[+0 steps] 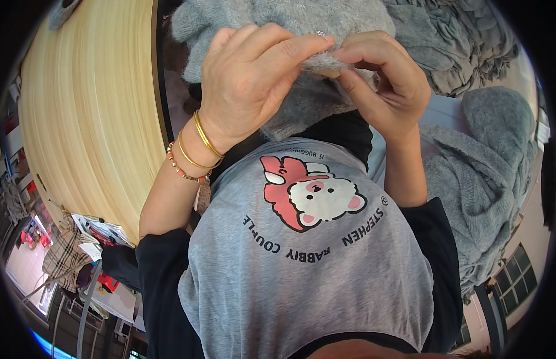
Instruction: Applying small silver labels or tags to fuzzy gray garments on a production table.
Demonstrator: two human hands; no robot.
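A fuzzy grey knit garment (296, 15) lies across my lap and up to the top of the view. My left hand (248, 78) is closed on its edge, with thumb and index finger pressed together at the knit. Close beside it, my right hand (389, 81) pinches the same edge between thumb and fingertips. A short stretch of the edge is drawn up between the two hands. Whether a needle or thread is between the fingertips is too small to tell. Part of the garment hangs below my hands, over my dark clothing.
A light wooden table (92, 113) with a dark edge runs along my left. To the right lie a heap of grey knits (451, 45) and another grey knit garment (478, 179). At the lower left are a plaid cloth (65, 254) and papers (101, 230) near metal legs.
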